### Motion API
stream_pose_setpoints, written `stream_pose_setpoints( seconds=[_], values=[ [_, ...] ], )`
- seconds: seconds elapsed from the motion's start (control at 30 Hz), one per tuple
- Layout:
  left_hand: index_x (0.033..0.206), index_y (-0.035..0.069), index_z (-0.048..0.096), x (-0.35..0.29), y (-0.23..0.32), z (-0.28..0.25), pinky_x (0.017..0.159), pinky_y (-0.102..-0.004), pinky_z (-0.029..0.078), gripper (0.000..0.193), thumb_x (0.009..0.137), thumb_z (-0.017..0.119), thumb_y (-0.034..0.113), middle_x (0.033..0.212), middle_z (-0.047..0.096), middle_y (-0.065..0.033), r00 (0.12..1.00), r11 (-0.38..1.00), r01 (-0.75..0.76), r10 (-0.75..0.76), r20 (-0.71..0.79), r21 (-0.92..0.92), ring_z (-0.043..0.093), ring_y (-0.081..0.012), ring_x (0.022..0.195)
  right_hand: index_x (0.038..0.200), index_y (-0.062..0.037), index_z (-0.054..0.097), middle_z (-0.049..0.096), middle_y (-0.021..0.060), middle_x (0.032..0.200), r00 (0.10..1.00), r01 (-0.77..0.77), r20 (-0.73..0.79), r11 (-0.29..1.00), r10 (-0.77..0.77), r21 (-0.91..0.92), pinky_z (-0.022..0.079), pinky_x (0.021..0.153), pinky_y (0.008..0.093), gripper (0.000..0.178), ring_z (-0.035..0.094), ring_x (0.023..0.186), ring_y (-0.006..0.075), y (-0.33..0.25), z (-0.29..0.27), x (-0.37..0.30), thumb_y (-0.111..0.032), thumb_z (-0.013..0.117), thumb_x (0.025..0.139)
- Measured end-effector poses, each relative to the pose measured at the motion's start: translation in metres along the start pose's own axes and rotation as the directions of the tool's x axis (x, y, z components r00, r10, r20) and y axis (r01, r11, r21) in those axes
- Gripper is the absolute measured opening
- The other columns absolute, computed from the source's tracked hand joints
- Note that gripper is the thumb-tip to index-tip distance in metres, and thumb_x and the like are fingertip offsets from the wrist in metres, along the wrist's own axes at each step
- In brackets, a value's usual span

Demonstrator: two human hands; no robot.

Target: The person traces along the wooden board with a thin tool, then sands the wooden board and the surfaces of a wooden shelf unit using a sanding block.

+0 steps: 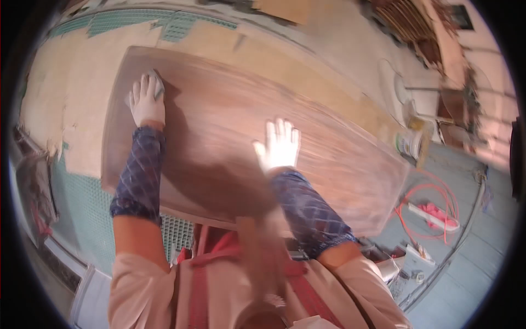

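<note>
A large brown wooden panel [219,109] with streaky, dusty grain and a paler rim lies flat before me. Near its far left corner, my left hand [146,103], in a white glove, presses down over a thin grey pad [159,83]. The pad's edges show beside the fingers, while most of it is hidden under the palm; it looks like a sanding pad. Around the middle of the panel rests my right hand [280,143], also white-gloved, laid flat with fingers spread and nothing in it. Patterned blue sleeves cover both forearms.
Cardboard sheets [71,98] line the green grated bench [87,189] under the panel. To the right, a white tub [408,143] stands near a coiled orange hose [456,203] and a red cloth [438,215]. Assorted tools [419,252] lie by the panel's near right corner.
</note>
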State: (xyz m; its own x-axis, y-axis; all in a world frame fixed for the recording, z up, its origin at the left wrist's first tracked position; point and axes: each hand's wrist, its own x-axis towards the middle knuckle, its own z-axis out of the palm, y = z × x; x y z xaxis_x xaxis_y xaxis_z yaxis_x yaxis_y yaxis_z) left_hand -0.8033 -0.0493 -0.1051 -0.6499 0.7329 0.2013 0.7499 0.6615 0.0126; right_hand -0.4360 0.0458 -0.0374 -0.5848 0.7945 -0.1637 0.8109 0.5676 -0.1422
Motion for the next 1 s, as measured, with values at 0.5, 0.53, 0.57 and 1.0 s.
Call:
stream_pose_setpoints(
  seconds=[0.5,0.53,0.57,1.0],
  values=[
    [0.147,0.007,0.048,-0.263,-0.053,-0.034,0.114,-0.0449,0.037,0.052,0.097,0.055,0.022,0.152,0.048,-0.0148,0.968,0.960,-0.229,0.209,0.136,0.159,0.046,-0.0359,0.135,0.143,-0.0104,0.052,0.046,0.0150,0.152,0.986,0.106,0.093,0.950,-0.139,0.293,0.024,0.121,0.0497,0.062,0.039,0.143,0.0331,0.126,0.002,-0.220,-0.042,0.065,0.090],
    [0.147,0.007,0.047,-0.261,-0.037,-0.038,0.110,-0.0440,0.042,0.054,0.097,0.056,0.024,0.149,0.051,-0.0151,0.986,0.987,-0.094,0.074,0.147,0.131,0.051,-0.0359,0.129,0.140,-0.0101,0.055,0.050,0.0156,0.149,0.999,0.047,-0.009,0.978,-0.046,0.201,0.027,0.119,0.0502,0.060,0.042,0.140,0.0337,0.152,0.009,-0.260,-0.039,0.067,0.089],
    [0.146,0.007,0.047,-0.264,-0.013,-0.037,0.105,-0.0431,0.046,0.054,0.096,0.056,0.026,0.145,0.053,-0.0156,0.985,0.987,-0.053,0.027,0.169,0.154,0.054,-0.0351,0.124,0.138,-0.0097,0.056,0.051,0.0165,0.148,0.986,-0.109,0.147,0.962,0.073,0.252,0.029,0.118,0.0500,0.059,0.043,0.139,0.0347,0.179,-0.008,-0.285,-0.039,0.068,0.089],
    [0.142,0.006,0.051,-0.361,0.342,-0.111,0.115,-0.0553,0.030,0.059,0.086,0.065,0.014,0.154,0.044,-0.0145,0.740,0.757,-0.585,0.645,0.188,-0.292,0.040,-0.0414,0.137,0.132,-0.0082,0.058,0.062,0.0218,0.126,0.312,-0.068,0.910,-0.949,0.272,0.307,0.044,0.103,0.0405,0.087,0.056,0.119,0.0347,0.327,0.131,-0.426,-0.081,0.037,0.091]
  ],
)
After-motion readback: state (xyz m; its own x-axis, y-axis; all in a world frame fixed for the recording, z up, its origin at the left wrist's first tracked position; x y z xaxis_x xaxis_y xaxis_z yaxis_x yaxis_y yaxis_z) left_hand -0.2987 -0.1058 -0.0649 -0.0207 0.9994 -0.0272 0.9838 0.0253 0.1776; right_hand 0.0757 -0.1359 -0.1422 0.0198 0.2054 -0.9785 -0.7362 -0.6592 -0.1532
